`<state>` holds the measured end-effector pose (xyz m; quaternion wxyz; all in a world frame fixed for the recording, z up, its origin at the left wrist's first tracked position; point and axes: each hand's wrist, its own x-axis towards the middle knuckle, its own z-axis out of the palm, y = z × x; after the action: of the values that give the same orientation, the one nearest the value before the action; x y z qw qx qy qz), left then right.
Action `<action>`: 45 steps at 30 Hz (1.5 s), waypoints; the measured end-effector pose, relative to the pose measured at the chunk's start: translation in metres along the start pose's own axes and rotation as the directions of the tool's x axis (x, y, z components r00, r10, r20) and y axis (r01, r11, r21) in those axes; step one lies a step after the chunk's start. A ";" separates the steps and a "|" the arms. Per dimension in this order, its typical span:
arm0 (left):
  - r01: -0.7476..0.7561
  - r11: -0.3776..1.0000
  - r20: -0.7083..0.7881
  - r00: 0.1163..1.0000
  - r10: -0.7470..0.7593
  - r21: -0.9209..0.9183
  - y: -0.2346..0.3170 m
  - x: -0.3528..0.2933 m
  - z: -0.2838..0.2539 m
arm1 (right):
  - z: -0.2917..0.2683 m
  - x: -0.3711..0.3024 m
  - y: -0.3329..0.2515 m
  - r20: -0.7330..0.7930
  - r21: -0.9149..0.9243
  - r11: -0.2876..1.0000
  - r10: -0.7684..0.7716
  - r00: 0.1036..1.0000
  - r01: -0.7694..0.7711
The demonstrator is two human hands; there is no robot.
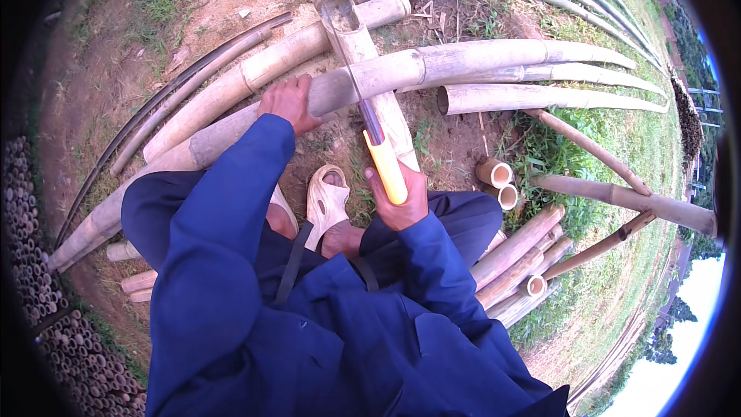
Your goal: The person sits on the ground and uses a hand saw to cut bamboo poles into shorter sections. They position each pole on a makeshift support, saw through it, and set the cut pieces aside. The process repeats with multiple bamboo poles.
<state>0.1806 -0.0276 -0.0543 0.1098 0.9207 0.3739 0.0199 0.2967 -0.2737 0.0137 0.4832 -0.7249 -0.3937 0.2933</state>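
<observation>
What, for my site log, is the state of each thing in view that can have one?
Left hand: curled over the long bamboo pole.
Right hand: closed around the handle of the saw.
Saw: blade across the pole; cut depth not visible.
Long bamboo pole: lying across the notched bamboo.
Notched bamboo: cut open near its far end.
Short bamboo tubes: open-ended.
Sandal: worn.

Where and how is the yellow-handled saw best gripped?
Probably by the yellow handle, from the near side, where the right hand holds it: the handle points back toward the person, while the thin blade runs away across the bamboo pole.
</observation>
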 end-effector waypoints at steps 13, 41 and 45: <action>0.007 0.998 0.026 1.000 -0.009 0.065 0.002 0.000 0.007 | 0.001 0.014 -0.003 0.003 0.059 0.998 -0.035 0.999 0.035; 0.026 0.999 0.224 0.974 -0.021 -0.021 -0.012 0.016 -0.004 | -0.014 -0.008 0.003 -0.019 0.089 0.995 0.040 0.999 -0.038; -0.003 1.000 0.156 0.988 0.001 0.011 -0.020 0.013 0.003 | -0.054 -0.108 -0.014 0.012 -0.019 0.999 0.049 0.999 -0.049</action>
<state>0.1766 -0.0052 -0.0619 0.1334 0.9204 0.3634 -0.0545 0.2806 -0.3885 0.0508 0.4666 -0.7369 -0.3817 0.3059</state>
